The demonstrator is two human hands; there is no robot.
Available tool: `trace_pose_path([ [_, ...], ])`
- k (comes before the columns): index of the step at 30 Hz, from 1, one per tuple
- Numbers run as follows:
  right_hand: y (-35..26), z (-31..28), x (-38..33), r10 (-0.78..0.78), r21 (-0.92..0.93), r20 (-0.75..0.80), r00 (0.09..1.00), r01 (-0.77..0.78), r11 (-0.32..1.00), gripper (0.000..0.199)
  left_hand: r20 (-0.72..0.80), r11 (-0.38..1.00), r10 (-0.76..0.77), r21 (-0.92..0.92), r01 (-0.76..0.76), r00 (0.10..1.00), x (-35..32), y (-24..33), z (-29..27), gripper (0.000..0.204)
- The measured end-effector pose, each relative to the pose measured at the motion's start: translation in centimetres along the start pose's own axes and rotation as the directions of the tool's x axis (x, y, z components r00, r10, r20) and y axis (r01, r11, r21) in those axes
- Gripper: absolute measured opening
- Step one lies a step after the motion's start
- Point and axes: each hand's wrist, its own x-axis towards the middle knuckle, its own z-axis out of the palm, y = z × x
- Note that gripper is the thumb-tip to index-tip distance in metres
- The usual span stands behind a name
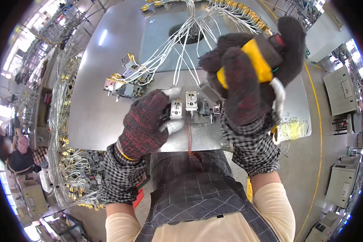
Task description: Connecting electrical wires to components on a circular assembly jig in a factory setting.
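Observation:
My left hand (147, 125), in a dark red-and-black knit glove with white-covered fingertips, is closed around a small silver metal box (176, 109) near the table's front edge. A similar metal box (191, 101) with holes in its face stands just right of it. More small metal parts (209, 109) lie farther right, partly hidden. Raised above the table, my gloved right hand (246, 84) wraps a yellow-and-black power tool (257, 60). The tool's grey end (210, 91) points down and left toward the boxes; its tip cannot be made out.
White wires (189, 30) fan out around a dark hole in the metal table (97, 109). Wired metal connectors (127, 82) sit at the left; gold-coloured ends (246, 10) line the far edge. Wire bundles (58, 117) hang beyond the left side, where another person (22, 149) is.

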Motion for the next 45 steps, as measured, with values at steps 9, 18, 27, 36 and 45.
trace_pose_path([
  [9, 0.9, -5.3, 3.2, -0.618, -0.622, 0.436, 0.654, 0.715, 0.319, 0.037, -0.01, 0.809, -0.201, -0.565, 0.161, 0.98, 1.9, -0.2, 2.7, 0.053],
  [18, -0.9, -0.4, 0.0, 0.061, 0.234, -0.068, 0.996, -0.043, 0.971, 0.059, 0.084, 0.985, -0.166, 0.058, 0.161, 0.983, 2.7, 0.4, 2.0, 0.048],
  [27, -0.3, 0.0, -0.4, 0.03, 0.356, -0.045, 0.999, -0.012, 0.935, 0.071, 0.077, 0.983, -0.114, 0.154, 0.101, 0.991, 3.0, 0.6, 1.9, 0.055],
  [36, 1.3, -2.3, -2.4, 0.204, -0.045, -0.256, 0.945, -0.223, 0.974, 0.071, 0.093, 0.987, -0.12, 0.118, 0.109, 0.988, 3.1, 0.9, 1.6, 0.054],
  [45, -1.9, 0.8, -1.0, 0.059, 0.403, -0.005, 0.998, -0.052, 0.914, 0.066, 0.132, 0.979, -0.178, 0.12, 0.163, 0.975, 3.1, 1.6, 1.2, 0.055],
])
